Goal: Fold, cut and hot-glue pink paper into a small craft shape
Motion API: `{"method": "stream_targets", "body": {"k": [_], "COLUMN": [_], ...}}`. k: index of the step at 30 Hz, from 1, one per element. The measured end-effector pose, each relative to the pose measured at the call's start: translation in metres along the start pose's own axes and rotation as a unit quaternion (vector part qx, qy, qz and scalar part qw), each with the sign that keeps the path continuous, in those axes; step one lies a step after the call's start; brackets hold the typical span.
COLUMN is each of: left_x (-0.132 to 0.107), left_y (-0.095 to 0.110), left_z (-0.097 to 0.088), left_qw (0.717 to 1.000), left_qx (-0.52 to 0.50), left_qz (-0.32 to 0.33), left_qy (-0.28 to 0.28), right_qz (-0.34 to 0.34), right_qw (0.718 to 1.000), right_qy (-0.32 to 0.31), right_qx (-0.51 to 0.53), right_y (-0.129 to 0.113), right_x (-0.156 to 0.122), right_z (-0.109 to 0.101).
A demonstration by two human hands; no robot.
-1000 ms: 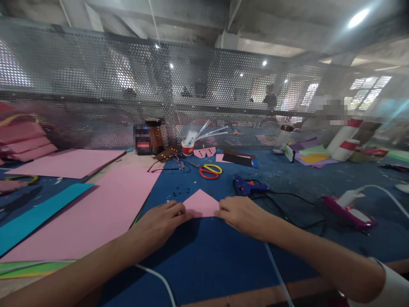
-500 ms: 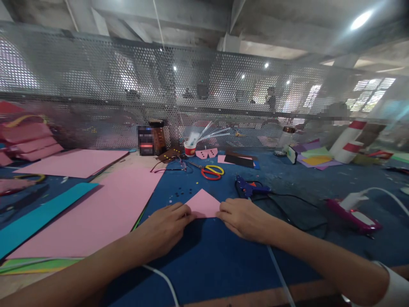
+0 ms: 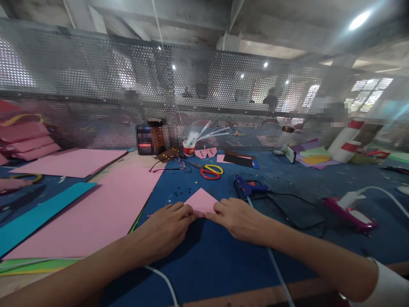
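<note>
A small piece of pink paper, with a pointed top, lies on the blue work surface in front of me. My left hand pinches its left lower corner with curled fingers. On the right lower edge, my right hand is closed, thumb and fingers pressed on the paper near the middle of that edge. Both hands rest on the table and hide the paper's lower corners. Small dark bits lie just beyond my left hand.
Large pink sheets and a blue strip spread at left. Beyond the paper lie scissors, eyeglasses and a paper cup of clear sticks. A blue glue gun with cords and a purple power strip are right.
My right hand has slid left along the paper's lower edge, its thumb now closer to my left hand. The left hand stays at its corner.
</note>
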State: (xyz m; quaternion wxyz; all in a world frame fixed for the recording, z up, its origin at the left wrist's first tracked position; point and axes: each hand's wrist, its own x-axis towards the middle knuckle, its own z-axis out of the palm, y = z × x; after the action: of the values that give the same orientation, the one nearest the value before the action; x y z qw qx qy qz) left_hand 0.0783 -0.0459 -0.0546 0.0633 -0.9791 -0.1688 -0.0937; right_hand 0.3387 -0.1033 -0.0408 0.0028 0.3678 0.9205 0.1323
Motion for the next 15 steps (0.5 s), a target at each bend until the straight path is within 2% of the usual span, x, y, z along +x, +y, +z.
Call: {"method": "stream_targets", "body": {"k": [8,15], "left_x": [0.0026,0.0024], "left_y": [0.0048,0.0058], "left_z": [-0.0028,-0.0045], "left_qw": [0.998,0.999], "left_qx": [0.037,0.034], "left_qz": [-0.009,-0.016], "left_qy": [-0.046,-0.039], "right_qz": [0.002,-0.002], "right_qw": [1.000,1.000], "right_qy": [-0.002,-0.009], "right_qx": [-0.012,-0.001], "right_y": [-0.0021,-0.0018], "right_x": [0.0019,-0.0002], "right_z": [0.0002,-0.0032]}}
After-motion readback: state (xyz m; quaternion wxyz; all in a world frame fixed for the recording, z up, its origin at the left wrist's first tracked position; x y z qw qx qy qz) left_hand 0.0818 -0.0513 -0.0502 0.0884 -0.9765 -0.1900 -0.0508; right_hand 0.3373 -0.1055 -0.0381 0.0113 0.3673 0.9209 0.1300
